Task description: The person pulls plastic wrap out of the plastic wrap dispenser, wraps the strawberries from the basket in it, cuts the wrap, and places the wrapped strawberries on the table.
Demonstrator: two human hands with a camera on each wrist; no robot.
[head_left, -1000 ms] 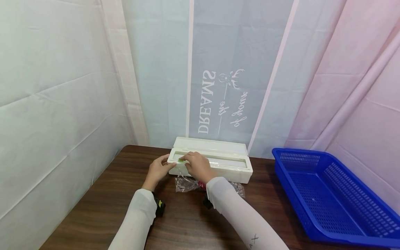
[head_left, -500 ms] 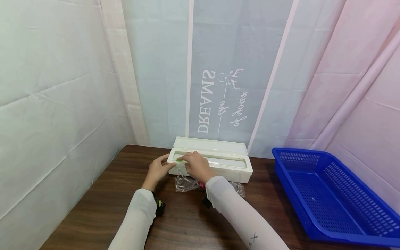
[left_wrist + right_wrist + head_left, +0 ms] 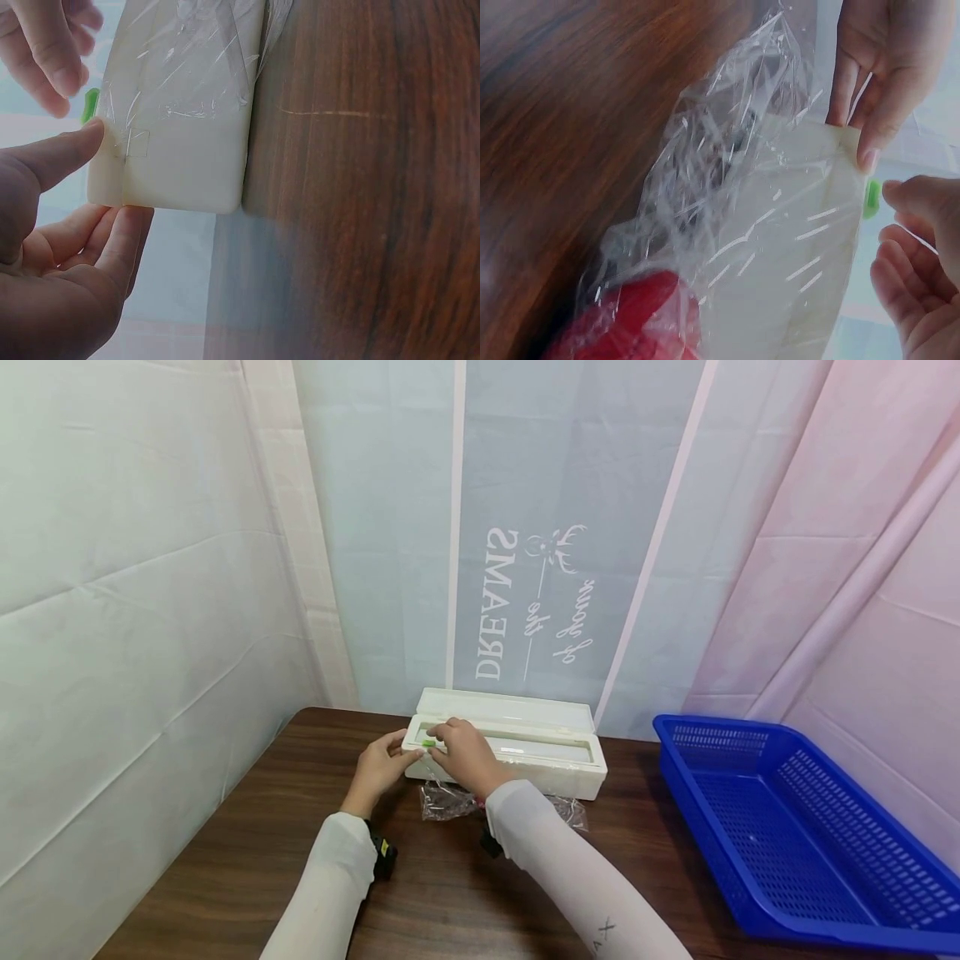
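Observation:
A long white cling film dispenser (image 3: 540, 777) lies across the table, its lid (image 3: 510, 708) raised at the back. My left hand (image 3: 380, 768) grips its left end, thumb on the top edge and fingers against the end face. On the front rim near that thumb sits a small green slide cutter (image 3: 428, 743). Just right of the cutter hovers my right hand (image 3: 468, 760), fingers loosely bent and apart from it, holding nothing. Clear cling film (image 3: 682, 180) hangs down the dispenser's front onto the table. A red thing (image 3: 641, 315) lies under the film; its kind is unclear.
A blue perforated plastic basket (image 3: 720, 835) stands on the right of the brown wooden table (image 3: 427, 902). Behind the dispenser hangs a printed curtain (image 3: 540, 460), with pale cloth on both sides.
The right hand's fingers have lifted off the green slide cutter and spread, so the cutter shows at the left end of the rim. The left hand keeps its grip.

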